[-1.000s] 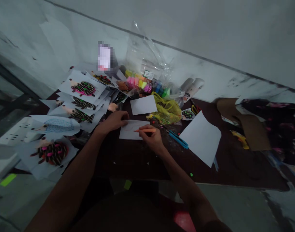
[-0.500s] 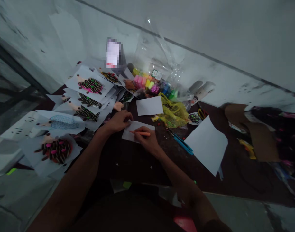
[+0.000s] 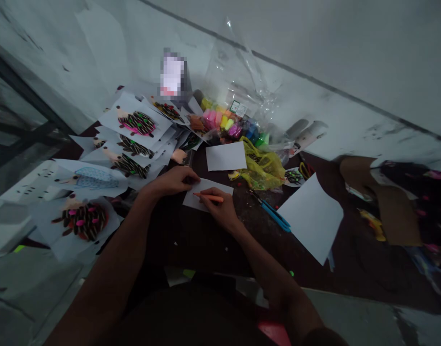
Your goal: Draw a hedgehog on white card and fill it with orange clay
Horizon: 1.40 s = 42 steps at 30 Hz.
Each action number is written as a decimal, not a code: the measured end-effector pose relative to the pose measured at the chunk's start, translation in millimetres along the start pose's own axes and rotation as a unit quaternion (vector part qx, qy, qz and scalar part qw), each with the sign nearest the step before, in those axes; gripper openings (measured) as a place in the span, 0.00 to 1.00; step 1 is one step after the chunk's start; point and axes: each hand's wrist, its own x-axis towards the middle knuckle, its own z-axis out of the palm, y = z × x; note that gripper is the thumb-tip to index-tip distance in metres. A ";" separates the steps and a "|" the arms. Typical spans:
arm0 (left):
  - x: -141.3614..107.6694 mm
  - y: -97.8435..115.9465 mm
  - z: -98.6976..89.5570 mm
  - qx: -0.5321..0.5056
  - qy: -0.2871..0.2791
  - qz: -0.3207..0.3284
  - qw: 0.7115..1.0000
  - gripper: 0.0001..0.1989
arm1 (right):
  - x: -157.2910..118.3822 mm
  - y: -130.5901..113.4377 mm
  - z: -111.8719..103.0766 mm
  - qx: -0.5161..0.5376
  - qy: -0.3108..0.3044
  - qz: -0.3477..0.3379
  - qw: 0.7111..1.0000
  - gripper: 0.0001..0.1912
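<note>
On the dark table a small white sheet of paper [image 3: 192, 200] lies under both my hands. My right hand [image 3: 223, 207] is closed around an orange pen [image 3: 213, 197], its tip pointing left over the sheet. At the sheet's upper left corner, my left hand [image 3: 179, 180] rests with curled fingers, pressing on the paper's edge. No marks on the sheet can be made out in the dim light. Just beyond it lies a second blank white card [image 3: 225, 157]. Blue-handled scissors [image 3: 275, 216] lie to the right of my right hand.
Sheets with hedgehog figures [image 3: 137, 124] are piled at left. A clear bag of coloured clay [image 3: 227, 120] leans by the wall, beside a yellow plastic bag [image 3: 265, 170]. A large white sheet [image 3: 312, 218] and brown cardboard [image 3: 396, 216] lie at right. A blurred-out phone-like object [image 3: 172, 72] stands behind.
The view has shifted slightly. My right hand with the orange pen stays over the small sheet, its pose nearly the same. The left hand stays at the paper's corner.
</note>
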 end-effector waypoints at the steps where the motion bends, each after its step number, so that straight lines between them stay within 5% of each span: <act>1: -0.1 -0.2 -0.2 -0.003 -0.001 0.001 1.000 0.20 | 0.1 0.0 0.1 -0.002 0.000 0.001 1.000 0.10; 42: -5.3 -2.4 -1.5 0.010 -0.046 0.020 0.999 0.23 | 2.1 0.9 0.7 -0.016 -0.008 -0.012 1.000 0.10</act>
